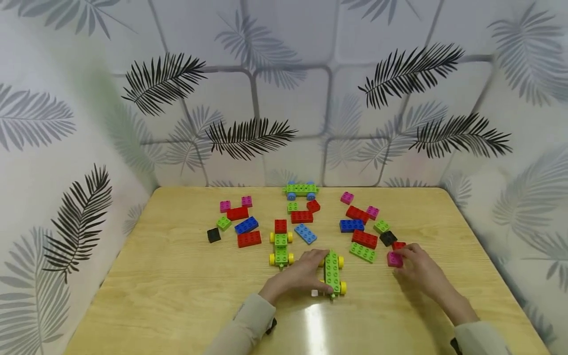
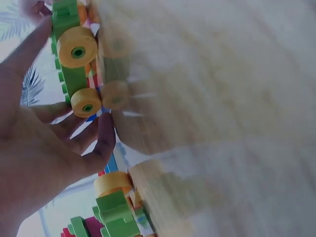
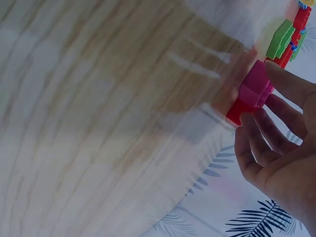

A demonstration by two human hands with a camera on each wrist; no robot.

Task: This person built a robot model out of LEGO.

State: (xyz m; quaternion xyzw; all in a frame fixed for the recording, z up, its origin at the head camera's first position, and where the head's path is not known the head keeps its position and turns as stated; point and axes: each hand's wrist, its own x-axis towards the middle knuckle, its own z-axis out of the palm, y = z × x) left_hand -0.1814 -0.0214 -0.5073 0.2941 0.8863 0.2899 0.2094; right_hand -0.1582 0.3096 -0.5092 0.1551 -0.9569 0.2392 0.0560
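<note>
In the head view my left hand (image 1: 303, 270) holds a green toy car base (image 1: 332, 271) with yellow wheels lengthwise, thumb at its near end and fingers at the far end. The left wrist view shows this car base (image 2: 75, 79) standing on its wheels beside the palm. To the right, my right hand (image 1: 419, 271) pinches a pink building brick (image 1: 394, 259) between thumb and index finger. A red brick (image 1: 399, 245) lies right behind the pink one, close to the fingertips. In the right wrist view, the pink brick (image 3: 256, 85) touches or nearly touches the tabletop.
Left of the left hand stands another green car (image 1: 281, 252) with a red brick (image 1: 280, 226) at its far end. A blue-wheeled green base (image 1: 301, 190) is at the table's back edge. Loose bricks lie in groups, among them a green brick (image 1: 362, 252) and a black brick (image 1: 214, 235).
</note>
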